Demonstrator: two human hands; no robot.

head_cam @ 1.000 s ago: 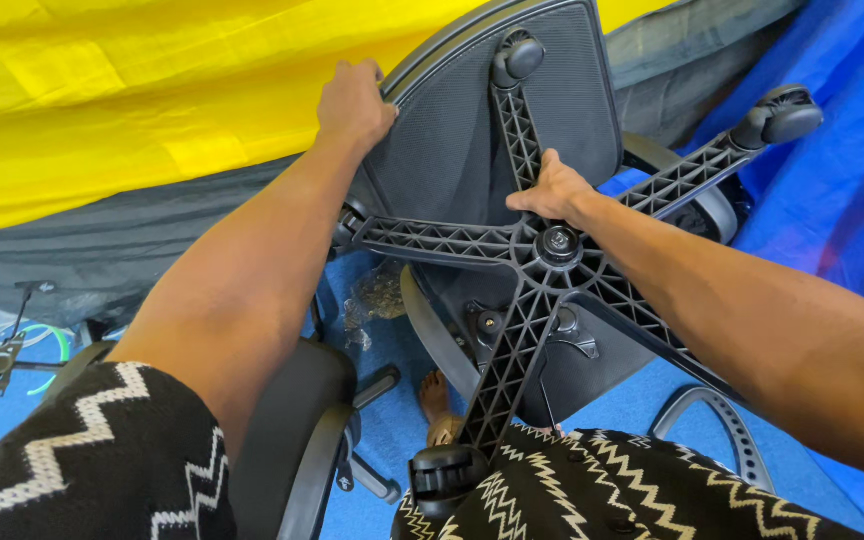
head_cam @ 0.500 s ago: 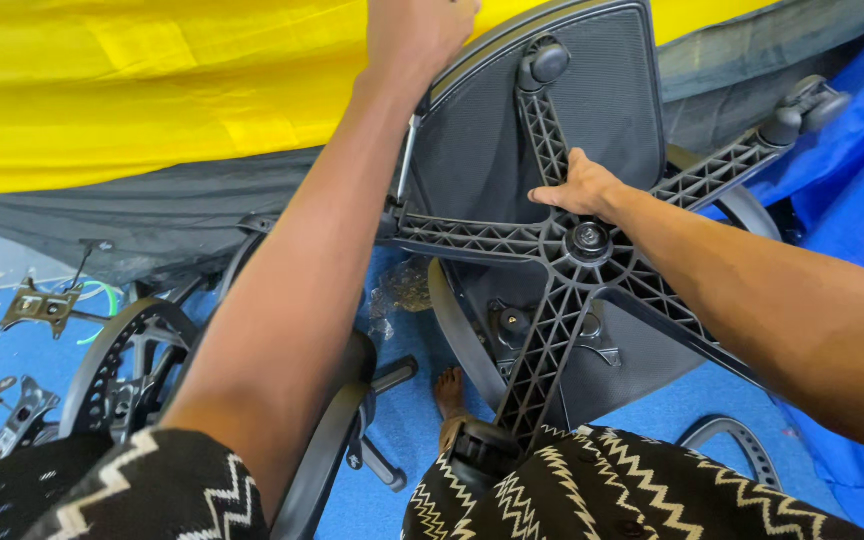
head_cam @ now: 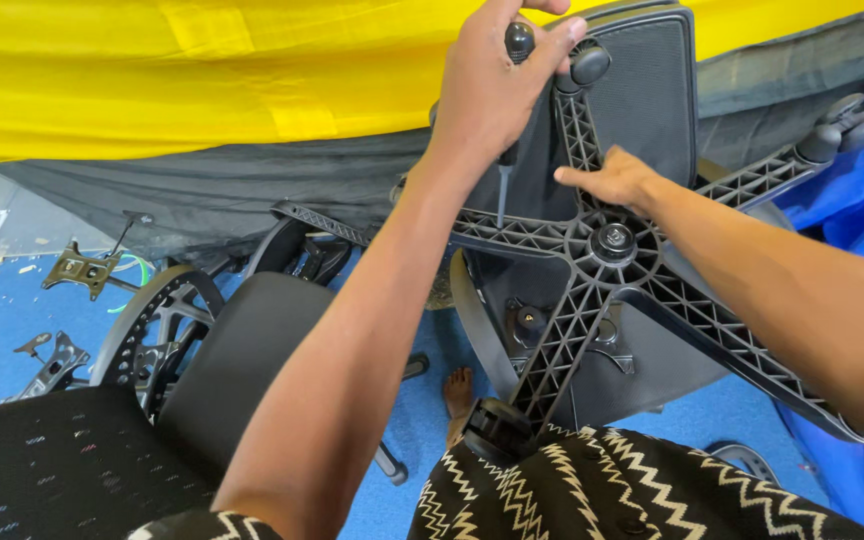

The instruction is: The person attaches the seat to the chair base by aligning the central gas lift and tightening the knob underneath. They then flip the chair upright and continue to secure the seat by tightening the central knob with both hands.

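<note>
Several loose chair parts are lying well left of the hands: a metal bracket (head_cam: 80, 270), a wheel-like ring (head_cam: 157, 325) and a seat pad (head_cam: 242, 360) just beside it. Right of these, the left hand (head_cam: 497, 95) is closing around a screwdriver (head_cam: 505, 120), its black knob poking out above the fingers and its shaft pointing down toward the star base (head_cam: 612, 245). Further right, the right hand (head_cam: 607, 180) is resting half-open on that base, just above the hub; whether its fingers are gripping a spoke is hard to tell. Beyond both hands a yellow sheet (head_cam: 202, 75) is hanging.
</note>
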